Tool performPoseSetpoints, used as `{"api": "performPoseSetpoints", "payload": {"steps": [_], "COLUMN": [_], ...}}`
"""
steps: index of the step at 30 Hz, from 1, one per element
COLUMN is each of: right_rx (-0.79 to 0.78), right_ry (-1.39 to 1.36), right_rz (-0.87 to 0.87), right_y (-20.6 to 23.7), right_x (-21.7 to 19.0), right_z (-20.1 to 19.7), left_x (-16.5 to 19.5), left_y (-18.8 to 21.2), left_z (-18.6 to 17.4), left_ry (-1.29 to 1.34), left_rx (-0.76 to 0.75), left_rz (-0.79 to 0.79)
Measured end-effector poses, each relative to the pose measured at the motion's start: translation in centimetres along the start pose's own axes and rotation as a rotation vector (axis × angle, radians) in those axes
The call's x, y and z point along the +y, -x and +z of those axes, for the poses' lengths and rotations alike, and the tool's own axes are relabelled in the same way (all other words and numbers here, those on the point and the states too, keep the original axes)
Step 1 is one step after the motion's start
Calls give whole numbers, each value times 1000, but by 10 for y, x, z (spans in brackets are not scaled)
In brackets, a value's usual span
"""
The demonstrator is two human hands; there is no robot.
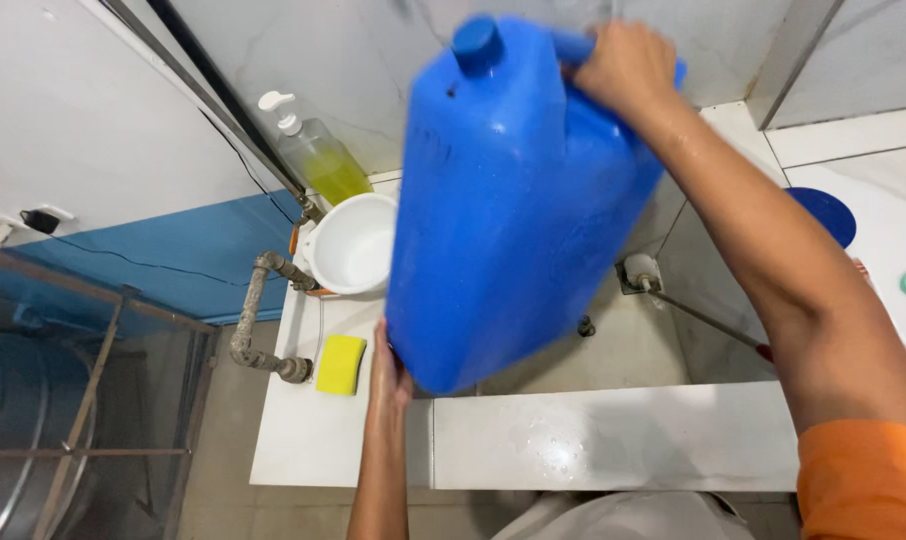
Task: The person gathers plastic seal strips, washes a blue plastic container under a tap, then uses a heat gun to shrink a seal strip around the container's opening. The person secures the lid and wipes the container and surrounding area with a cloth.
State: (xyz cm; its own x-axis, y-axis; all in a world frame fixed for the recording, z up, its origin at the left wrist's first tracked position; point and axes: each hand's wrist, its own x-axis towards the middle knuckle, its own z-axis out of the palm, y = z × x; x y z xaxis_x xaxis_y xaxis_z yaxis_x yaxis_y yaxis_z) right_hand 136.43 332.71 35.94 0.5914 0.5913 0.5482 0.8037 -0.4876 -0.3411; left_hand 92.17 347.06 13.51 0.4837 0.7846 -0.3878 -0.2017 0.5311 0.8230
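Observation:
A large blue plastic jerry can [518,200] with a blue screw cap [476,42] is held tilted above a white sink basin [623,350]. My right hand [623,65] grips the can's handle at the top. My left hand [388,375] presses against the can's lower left corner, supporting it from below. The can hides much of the basin behind it.
A white bowl [353,245] and a pump bottle of yellow liquid [318,155] stand at the back left of the counter. A yellow sponge [341,364] lies by the sink. A blue round lid [828,212] rests on the right counter. Metal pipes [258,320] run along the left.

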Motion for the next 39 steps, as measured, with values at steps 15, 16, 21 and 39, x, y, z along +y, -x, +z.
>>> {"api": "performPoseSetpoints", "payload": {"steps": [15,16,21,39], "right_rx": [-136,-139,-106,-131], "right_ry": [-219,-335,-901,-1225], "right_rz": [228,235,210,189], "right_y": [26,46,132,227], "right_x": [41,57,109,102], "right_z": [20,31,62,86], "left_x": [41,44,112,106], "left_y": [25,28,52,164], "left_z": [19,24,87,452], "left_ry": [-94,-114,-414,-1146], "left_rx": [38,20,-44,-844], "left_rz": [86,62,365,1612]}}
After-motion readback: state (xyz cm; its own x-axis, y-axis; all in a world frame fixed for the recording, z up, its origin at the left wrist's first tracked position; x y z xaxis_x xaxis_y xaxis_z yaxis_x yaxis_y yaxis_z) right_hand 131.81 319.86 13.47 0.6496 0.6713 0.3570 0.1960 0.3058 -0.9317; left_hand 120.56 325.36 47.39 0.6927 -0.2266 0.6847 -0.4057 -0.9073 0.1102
